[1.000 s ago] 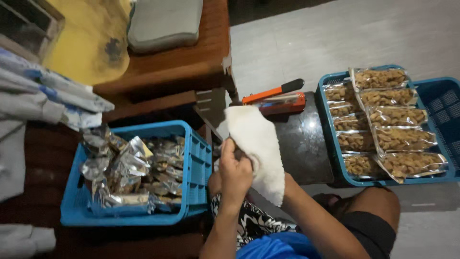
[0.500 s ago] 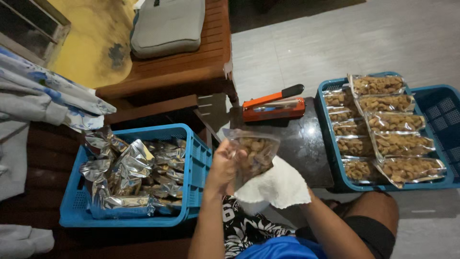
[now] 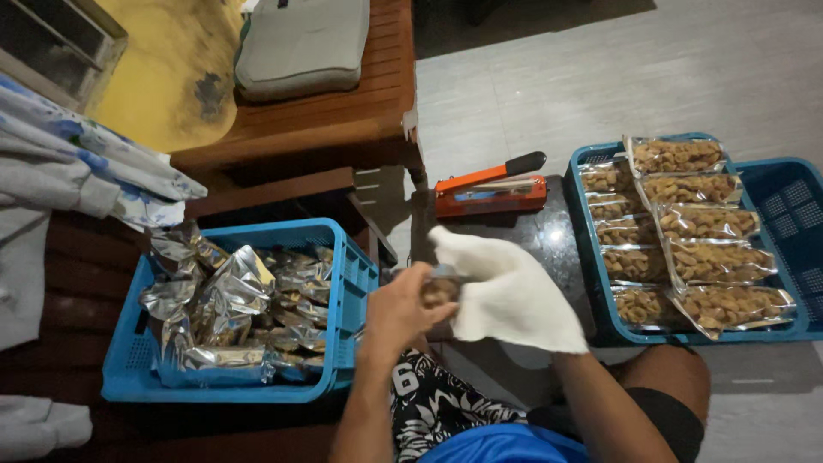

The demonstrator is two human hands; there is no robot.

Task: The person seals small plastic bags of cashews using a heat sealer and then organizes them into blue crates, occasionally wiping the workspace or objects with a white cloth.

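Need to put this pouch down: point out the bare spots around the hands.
Bare dark tabletop lies between the orange sealer and the right blue crate, whose right half is also bare. Crowded: the left blue crate, heaped with silver pouches, and the right crate's packet rows.

This looks like a home turned to small-scale snack packing, not a factory: a low wooden bench (image 3: 326, 120) with a grey cushion (image 3: 302, 43) stands on a pale tiled floor (image 3: 651, 77), and folded cloth (image 3: 77, 171) lies piled at the left edge. The working gear sits low, near the seated person's knees (no workbench in sight): an orange hand-operated heat sealer (image 3: 490, 189) on a dark slab (image 3: 557, 240), a blue plastic crate (image 3: 343, 343) heaped with silvery foil pouches (image 3: 231, 300), and another blue crate (image 3: 591, 249) lined with clear bags of nuts (image 3: 703, 249).
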